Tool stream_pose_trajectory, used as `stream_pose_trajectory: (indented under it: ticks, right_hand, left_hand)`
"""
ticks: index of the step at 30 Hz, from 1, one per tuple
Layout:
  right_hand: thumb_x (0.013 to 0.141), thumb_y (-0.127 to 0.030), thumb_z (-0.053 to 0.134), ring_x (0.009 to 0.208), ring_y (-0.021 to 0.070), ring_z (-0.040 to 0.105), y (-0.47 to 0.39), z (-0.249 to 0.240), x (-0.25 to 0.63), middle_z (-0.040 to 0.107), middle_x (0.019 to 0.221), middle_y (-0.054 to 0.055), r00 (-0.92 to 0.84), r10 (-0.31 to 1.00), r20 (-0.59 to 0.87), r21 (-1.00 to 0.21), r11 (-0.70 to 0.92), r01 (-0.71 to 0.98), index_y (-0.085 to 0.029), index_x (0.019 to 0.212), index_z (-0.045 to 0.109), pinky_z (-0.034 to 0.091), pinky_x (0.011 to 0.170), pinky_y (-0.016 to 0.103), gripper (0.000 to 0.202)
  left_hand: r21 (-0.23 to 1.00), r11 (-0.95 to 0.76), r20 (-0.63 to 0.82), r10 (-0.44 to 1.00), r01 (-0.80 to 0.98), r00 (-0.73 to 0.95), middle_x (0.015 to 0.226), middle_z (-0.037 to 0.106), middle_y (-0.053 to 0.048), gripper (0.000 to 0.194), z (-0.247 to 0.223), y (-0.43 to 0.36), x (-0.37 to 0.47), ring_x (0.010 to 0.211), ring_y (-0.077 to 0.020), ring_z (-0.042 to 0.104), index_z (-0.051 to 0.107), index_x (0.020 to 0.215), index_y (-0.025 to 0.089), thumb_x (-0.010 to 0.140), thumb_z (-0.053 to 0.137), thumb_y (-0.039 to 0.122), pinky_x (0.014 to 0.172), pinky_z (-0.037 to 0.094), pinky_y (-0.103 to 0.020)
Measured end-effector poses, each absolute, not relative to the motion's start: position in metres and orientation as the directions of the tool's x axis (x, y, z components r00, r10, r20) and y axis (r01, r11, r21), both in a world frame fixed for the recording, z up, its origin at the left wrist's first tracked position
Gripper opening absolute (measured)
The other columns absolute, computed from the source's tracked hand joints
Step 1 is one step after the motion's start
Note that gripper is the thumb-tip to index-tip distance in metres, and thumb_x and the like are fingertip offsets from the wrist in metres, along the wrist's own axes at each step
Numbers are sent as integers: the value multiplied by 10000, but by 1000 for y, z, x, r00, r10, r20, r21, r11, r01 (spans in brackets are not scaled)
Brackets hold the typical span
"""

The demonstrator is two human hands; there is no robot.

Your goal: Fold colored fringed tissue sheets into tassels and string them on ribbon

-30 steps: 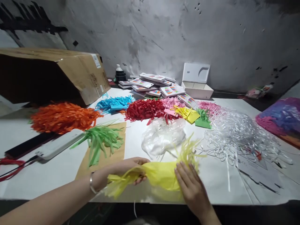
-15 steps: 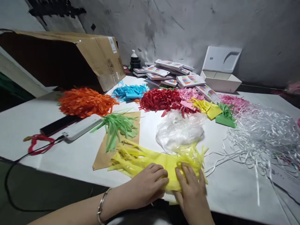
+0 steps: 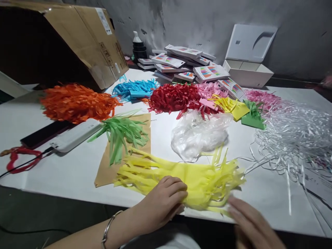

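The yellow fringed paper (image 3: 198,176) lay along the near edge of the bench (image 3: 67,176), its two ends fanned sideways, probably to avoid tangling. The left hand (image 3: 164,200) curled over its middle, seemingly steadying it, any grip hidden; the right hand (image 3: 252,221), blurred near the right end, could not be judged open or closed.

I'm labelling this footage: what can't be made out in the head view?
Head view:
Yellow fringed sheet: partly hidden by the left hand.
Right hand: blurred; forearm cut off by bottom edge.
Cardboard box: cut off by left edge.
Flat boxes: print too small.
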State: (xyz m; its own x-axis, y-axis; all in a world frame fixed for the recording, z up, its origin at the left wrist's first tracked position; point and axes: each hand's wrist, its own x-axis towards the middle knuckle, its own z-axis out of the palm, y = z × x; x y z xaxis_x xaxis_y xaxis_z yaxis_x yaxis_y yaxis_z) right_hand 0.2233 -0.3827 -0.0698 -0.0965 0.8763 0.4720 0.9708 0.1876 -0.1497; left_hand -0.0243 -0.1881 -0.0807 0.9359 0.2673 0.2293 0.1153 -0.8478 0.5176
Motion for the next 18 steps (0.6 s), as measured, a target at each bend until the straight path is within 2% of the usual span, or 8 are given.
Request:
stream_pose_trajectory:
  ticks: [3, 7, 10, 12, 14, 15, 16, 18]
  right_hand:
    - [945, -108, 526, 1102, 240, 677, -328, -67, 173, 730, 1140, 117, -197, 809, 554, -182, 349, 919, -115, 1229, 633, 508, 1016, 385, 303]
    - [986, -53, 446, 894, 193, 694, -301, -81, 159, 742, 937, 81, -135, 797, 588, -293, 366, 884, -123, 1053, 661, 529, 880, 357, 236]
    - [963, -52, 480, 893, 190, 683, -312, -86, 173, 729, 960, 87, -98, 835, 541, -324, 315, 892, -128, 1065, 666, 516, 850, 351, 226]
    - [960, -113, 503, 910, 203, 689, -324, -87, 186, 733, 996, 75, -39, 863, 504, -331, 234, 914, -165, 1089, 682, 510, 872, 377, 226]
    - [962, -231, 546, 925, 216, 703, -336, -87, 200, 745, 1016, 50, 140, 885, 445, -435, 77, 897, -217, 1068, 706, 530, 862, 375, 192]
    - [962, -295, 565, 920, 221, 713, -342, -88, 209, 752, 1017, 40, 304, 867, 396, -524, -59, 850, -235, 1058, 714, 549, 833, 361, 187]
    - [961, -350, 580, 912, 225, 723, -348, -89, 218, 757, 1023, 36, 496, 806, 325, -619, -215, 756, -245, 1070, 716, 565, 794, 344, 204]
    - [958, -412, 598, 886, 239, 739, -360, -91, 237, 757, 1052, 55, 793, 564, 230, -738, -430, 520, -239, 1189, 679, 580, 704, 324, 300]
  left_hand:
    - [510, -855, 253, 257, 97, 933, 1180, 691, -91, 174, -82, -187, -26, 1094, -258, 570, 582, 1141, 174, 969, 556, 166, 956, 434, -408]
    - [544, -837, 268, 245, 63, 932, 1250, 683, -116, 249, -84, -184, -34, 1168, -252, 577, 563, 1213, 176, 984, 484, 117, 997, 452, -399]
    - [600, -798, 284, 278, 56, 918, 1224, 693, -123, 267, -83, -183, -38, 1184, -229, 590, 556, 1199, 189, 987, 430, 88, 1005, 465, -369]
    - [610, -790, 286, 297, 66, 911, 1179, 704, -123, 231, -83, -182, -37, 1158, -230, 605, 565, 1152, 194, 991, 430, 99, 987, 474, -362]
    - [608, -790, 280, 305, 78, 910, 1145, 707, -122, 208, -82, -181, -34, 1119, -236, 613, 567, 1138, 192, 987, 447, 113, 964, 481, -364]
    - [607, -790, 275, 308, 84, 911, 1132, 705, -121, 207, -82, -181, -33, 1100, -238, 612, 567, 1140, 190, 983, 453, 116, 955, 484, -367]
    - [606, -790, 271, 307, 86, 912, 1120, 704, -119, 213, -82, -181, -31, 1081, -239, 611, 565, 1142, 190, 977, 454, 114, 945, 488, -368]
    - [605, -792, 273, 309, 87, 911, 1095, 703, -112, 234, -80, -181, -30, 1055, -238, 606, 562, 1136, 191, 960, 444, 93, 931, 493, -369]
